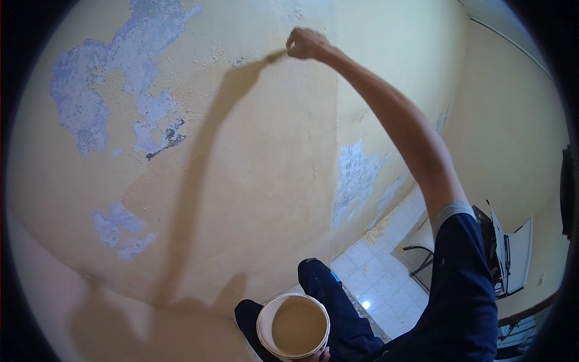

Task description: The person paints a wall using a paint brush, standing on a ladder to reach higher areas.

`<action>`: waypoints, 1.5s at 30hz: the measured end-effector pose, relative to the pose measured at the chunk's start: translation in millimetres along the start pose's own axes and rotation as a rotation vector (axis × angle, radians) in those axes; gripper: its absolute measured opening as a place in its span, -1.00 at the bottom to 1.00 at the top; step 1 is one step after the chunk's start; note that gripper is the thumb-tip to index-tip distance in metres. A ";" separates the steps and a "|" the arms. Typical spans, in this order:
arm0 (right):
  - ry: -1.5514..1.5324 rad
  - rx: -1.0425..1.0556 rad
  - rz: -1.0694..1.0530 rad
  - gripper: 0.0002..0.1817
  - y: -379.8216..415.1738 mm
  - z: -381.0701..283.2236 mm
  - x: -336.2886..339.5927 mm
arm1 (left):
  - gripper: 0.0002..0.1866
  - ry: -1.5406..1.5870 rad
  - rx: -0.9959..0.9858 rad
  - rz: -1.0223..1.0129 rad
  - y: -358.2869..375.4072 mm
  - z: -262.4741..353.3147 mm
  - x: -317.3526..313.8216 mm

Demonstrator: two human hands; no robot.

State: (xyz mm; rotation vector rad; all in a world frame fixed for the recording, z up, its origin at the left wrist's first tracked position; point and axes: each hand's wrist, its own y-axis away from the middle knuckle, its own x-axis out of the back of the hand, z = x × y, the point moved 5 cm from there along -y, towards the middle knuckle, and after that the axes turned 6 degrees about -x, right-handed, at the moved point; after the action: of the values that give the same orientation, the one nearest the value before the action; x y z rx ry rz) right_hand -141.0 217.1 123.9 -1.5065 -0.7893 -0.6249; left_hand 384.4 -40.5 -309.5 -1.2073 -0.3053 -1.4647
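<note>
Right hand (306,43): raised high and far out on a stretched arm, fingers closed around the handle of a paintbrush (277,56).
Paintbrush: its bristle end points left and touches the yellow wall (259,151); only a short stub shows past the fist, so the handle itself is hidden inside the grip.
Left hand (319,356): only a sliver shows at the bottom edge, under the paint bucket (294,326); it seems to hold the bucket from below, but I cannot tell how the fingers lie.
Paint bucket: white, round, open at the top, held close to the body, well apart from the brush, above the person's dark trouser leg (329,301).
Paint (297,327): beige liquid, level fairly high inside the bucket.
How the brush handles: likely light and stiff in the handle, soft at the bristles; wet paint may make it slippery near the ferrule, so the dry handle end is the better hold.
How the bucket handles: probably heavy for one hand and apt to slosh; best kept upright and gripped under the base or at the rim.
Wall: patches of bare grey-blue plaster (90,96) where the paint has flaked, upper left, lower left and right of centre.
Floor: pale tiles (374,271) below, with a folded metal frame (500,253) leaning at the right.
</note>
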 end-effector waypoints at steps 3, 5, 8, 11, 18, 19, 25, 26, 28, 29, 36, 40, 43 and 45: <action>-0.145 0.051 0.302 -0.56 0.8 -1.2 41.4 | -0.81 0.014 0.031 0.044 3.0 -0.5 -0.4; -0.287 0.107 0.460 -0.69 1.7 -5.3 62.7 | -0.81 -0.025 0.023 0.031 0.2 -0.6 3.2; -0.207 0.057 0.469 -0.55 9.7 3.8 17.3 | -0.80 -0.065 0.004 0.010 -1.4 -0.5 5.1; -0.376 0.011 0.418 -0.42 50.6 18.2 -89.8 | -0.79 -0.115 0.010 -0.003 -4.2 -1.5 6.3; -0.420 -0.164 -0.112 -0.31 244.5 19.7 -275.1 | -0.76 -0.083 0.050 -0.084 -1.8 -3.1 -0.2; -0.404 -0.198 -0.257 -0.37 253.6 19.9 -282.8 | -0.76 -0.091 0.029 -0.071 -5.7 -1.5 2.0; -0.261 -0.066 -0.523 -0.69 217.8 27.3 -296.4 | -0.76 -0.102 0.031 -0.220 -12.6 -2.7 -0.4; -0.244 -0.096 -0.468 -0.70 185.5 24.9 -274.5 | -0.76 -0.112 0.030 -0.211 -13.5 -3.1 0.7; -0.232 -0.087 -0.418 -0.66 117.1 10.6 -187.4 | -0.75 -0.155 -0.005 -0.184 -12.0 -0.9 2.7; -0.249 -0.008 -0.186 -0.64 90.4 5.9 -144.9 | -0.75 -0.169 -0.009 -0.169 -10.3 -0.9 2.1; -0.467 0.064 0.344 -0.59 30.6 -37.2 62.4 | -0.82 -0.241 -0.033 -0.003 -4.5 9.1 7.8; -0.443 0.099 0.316 -0.66 25.2 -52.2 26.2 | -0.82 -0.074 0.072 -0.008 -6.1 3.2 10.6; -0.269 0.106 0.302 -0.34 72.3 -58.3 -85.2 | -0.81 -0.073 0.056 0.004 -5.2 2.8 8.1; -0.340 0.110 0.155 -0.31 121.2 -58.4 -144.2 | -0.81 -0.073 0.050 0.010 -2.7 2.3 10.4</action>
State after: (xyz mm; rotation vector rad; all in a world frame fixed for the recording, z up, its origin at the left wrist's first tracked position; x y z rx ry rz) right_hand -131.1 142.2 -58.3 -1.5755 -0.9372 -0.2068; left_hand 385.1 -44.0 -299.0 -1.2223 -0.3832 -1.3983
